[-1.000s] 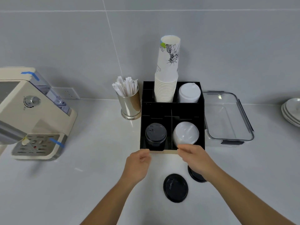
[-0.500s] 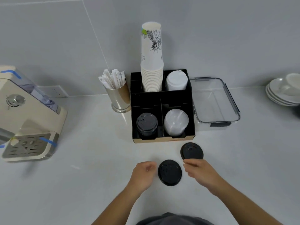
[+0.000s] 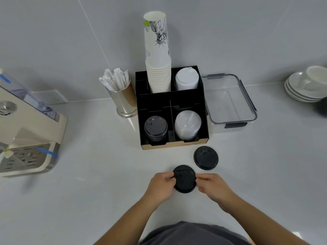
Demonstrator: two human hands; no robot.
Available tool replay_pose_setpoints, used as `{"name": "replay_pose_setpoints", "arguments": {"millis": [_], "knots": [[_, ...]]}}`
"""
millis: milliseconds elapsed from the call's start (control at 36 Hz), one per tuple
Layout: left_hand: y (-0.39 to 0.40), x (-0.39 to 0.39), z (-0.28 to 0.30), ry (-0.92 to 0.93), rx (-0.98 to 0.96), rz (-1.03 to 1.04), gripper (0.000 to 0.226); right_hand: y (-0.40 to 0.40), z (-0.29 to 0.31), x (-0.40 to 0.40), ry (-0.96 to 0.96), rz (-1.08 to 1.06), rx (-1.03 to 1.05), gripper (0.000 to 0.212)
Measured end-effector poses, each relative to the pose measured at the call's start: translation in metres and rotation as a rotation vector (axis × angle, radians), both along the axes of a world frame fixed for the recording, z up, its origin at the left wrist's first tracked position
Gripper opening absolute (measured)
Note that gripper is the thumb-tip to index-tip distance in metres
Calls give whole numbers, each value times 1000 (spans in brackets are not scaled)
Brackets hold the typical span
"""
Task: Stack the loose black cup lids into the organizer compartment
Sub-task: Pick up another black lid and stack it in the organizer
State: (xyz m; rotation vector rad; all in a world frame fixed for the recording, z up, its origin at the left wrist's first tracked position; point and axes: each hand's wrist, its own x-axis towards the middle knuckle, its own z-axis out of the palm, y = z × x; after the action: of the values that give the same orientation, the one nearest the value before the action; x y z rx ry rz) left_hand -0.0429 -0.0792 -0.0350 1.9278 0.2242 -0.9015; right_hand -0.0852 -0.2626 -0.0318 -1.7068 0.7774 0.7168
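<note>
- Two loose black lids lie on the counter [image 3: 88, 200] in front of the organizer [image 3: 172, 147] — neither is in a compartment yet.
- Near lid [image 3: 184, 178]: flat on the counter, close to the person, between both hands. Left hand [image 3: 161, 186] has its fingertips on the lid's left rim; right hand [image 3: 213, 187] pinches the right rim. Fingers curl in on the lid from either side. I cannot tell whether it has left the surface.
- Far lid [image 3: 205, 157]: lies alone, just beside the near one to the right and nearer the organizer, untouched, not quite meeting the organizer's front edge.
- Black lid stack [image 3: 155, 129] already stands in the front left compartment — judged to be the target. Front right compartment holds clear lids [image 3: 188, 127]; the back holds paper cups [image 3: 158, 68] and white lids [image 3: 186, 79].
- Judgement: early in the task. Both loose lids remain to be carried over and seated on the black stack; the step in hand looks like the pickup of the first.
- Hard to make out: the stack's lid count and how much room is left above it; the lid's underside and the thumbs' contact, hidden by the knuckles.
- Cut off: coffee machine [image 3: 26, 131] at the left edge; saucers [image 3: 304, 87] at the right, beyond a clear container [image 3: 230, 101]. A dark garment fills the bottom of the view.
</note>
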Motion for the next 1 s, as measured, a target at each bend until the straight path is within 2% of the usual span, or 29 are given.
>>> {"name": "replay_pose_setpoints", "arguments": {"millis": [56, 111, 194, 389, 556, 639, 722, 806, 917, 1000], "knots": [[0, 0, 3, -1, 2, 9, 31, 1, 2, 1, 7, -13, 13, 27], [1, 0, 4, -11, -7, 9, 29, 2, 5, 4, -4, -20, 37, 25], [2, 1, 12, -58, 21, 46, 42, 2, 10, 9, -33, -35, 37, 32], [3, 8, 27, -115, -2, 167, 38, 5, 24, 24, -126, -43, -13, 36], [6, 20, 42, -180, -26, 253, 37, 8, 29, 43, -198, -69, 40, 33], [7, 29, 51, -233, -45, 278, 36, 12, 37, 51, -236, -13, 77, 31], [8, 36, 58, -283, -71, 315, 34, 14, 39, 62, -282, -27, 69, 38], [10, 42, 64, -290, -85, 350, 34, 18, 46, 71, -316, -42, 43, 20], [14, 51, 70, -305, -89, 364, 35, 23, 57, 85, -367, 18, -18, 31], [17, 59, 74, -327, -79, 377, 35, 29, 63, 97, -404, 50, -27, 13]]}}
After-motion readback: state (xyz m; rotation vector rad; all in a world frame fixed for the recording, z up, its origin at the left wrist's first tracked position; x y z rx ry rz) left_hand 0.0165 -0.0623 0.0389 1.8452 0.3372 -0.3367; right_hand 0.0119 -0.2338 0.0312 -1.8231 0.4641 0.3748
